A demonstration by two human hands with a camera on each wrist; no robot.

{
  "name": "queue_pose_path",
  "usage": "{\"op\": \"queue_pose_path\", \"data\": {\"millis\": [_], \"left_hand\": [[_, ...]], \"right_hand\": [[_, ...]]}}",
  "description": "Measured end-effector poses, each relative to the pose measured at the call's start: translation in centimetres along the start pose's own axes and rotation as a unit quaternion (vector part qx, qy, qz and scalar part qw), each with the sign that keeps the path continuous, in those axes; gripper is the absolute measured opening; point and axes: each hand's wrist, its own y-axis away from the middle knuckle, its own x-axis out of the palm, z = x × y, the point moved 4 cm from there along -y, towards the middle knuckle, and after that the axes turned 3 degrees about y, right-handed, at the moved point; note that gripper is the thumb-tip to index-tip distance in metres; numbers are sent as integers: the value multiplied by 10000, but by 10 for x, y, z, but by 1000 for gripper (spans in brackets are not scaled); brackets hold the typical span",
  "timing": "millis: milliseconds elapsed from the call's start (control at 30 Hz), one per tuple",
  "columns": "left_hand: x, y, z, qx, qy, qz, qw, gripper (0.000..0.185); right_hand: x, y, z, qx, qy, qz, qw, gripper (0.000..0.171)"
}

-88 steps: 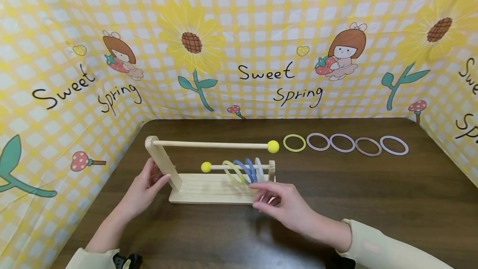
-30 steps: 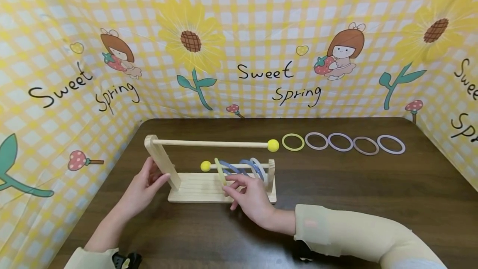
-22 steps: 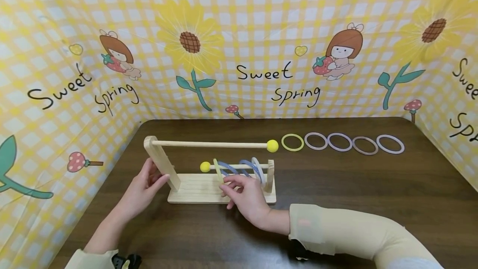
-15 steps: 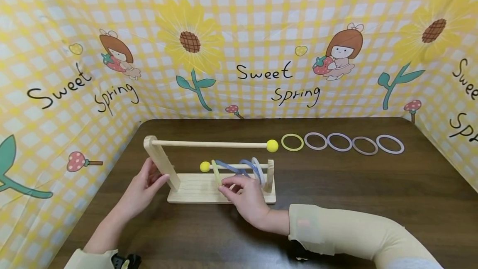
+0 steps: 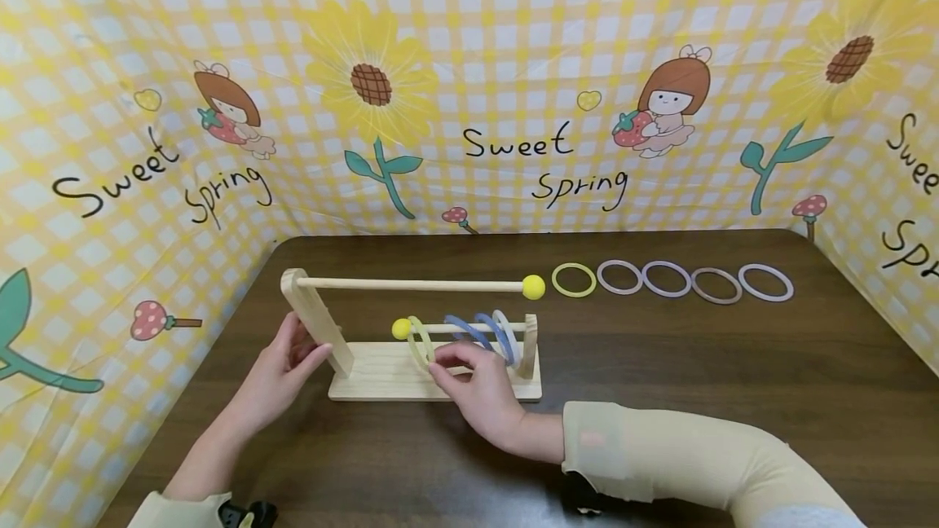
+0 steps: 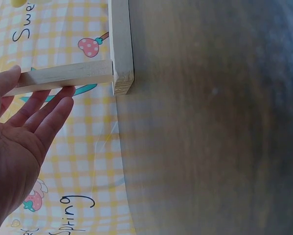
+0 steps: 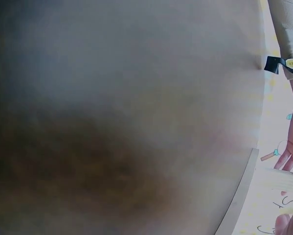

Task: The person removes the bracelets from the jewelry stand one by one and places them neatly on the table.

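Note:
A wooden stand has a long upper rod and a shorter lower rod, each ending in a yellow ball. My left hand holds the tall post between thumb and fingers. With thumb and fingertips, my right hand pinches a yellow-green ring, which encircles the lower rod close to its yellow ball. Behind that hand, two blue rings and a whitish ring hang on the same rod, their lower parts partly hidden. Only a bit of the right thumb shows in the right wrist view.
Several rings lie in a row at the back right of the brown table: a yellow one first, then pale purple and pinkish ones. A checked cloth surrounds the table's back and sides.
My right hand has come left from the stand's right end, bringing the yellow-green ring toward the ball. The nearest blue ring followed left, then dropped back right. My left hand keeps its place.

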Motion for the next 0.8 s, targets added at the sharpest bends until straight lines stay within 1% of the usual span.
{"op": "queue_pose_path", "data": {"millis": [233, 367, 633, 800], "left_hand": [[0, -2, -1, 68, 44, 13, 10000, 44], [0, -2, -1, 78, 38, 19, 10000, 44], [0, -2, 0, 110, 38, -9, 9999, 46], [0, 0, 1, 113, 2, -19, 9999, 47]], "right_hand": [[0, -7, 4, -132, 171, -49, 9998, 10], [3, -11, 6, -144, 114, 1, 9998, 11], [3, -11, 9, -192, 18, 200, 9996, 11], [2, -8, 10, -239, 3, 500, 9985, 10]]}}
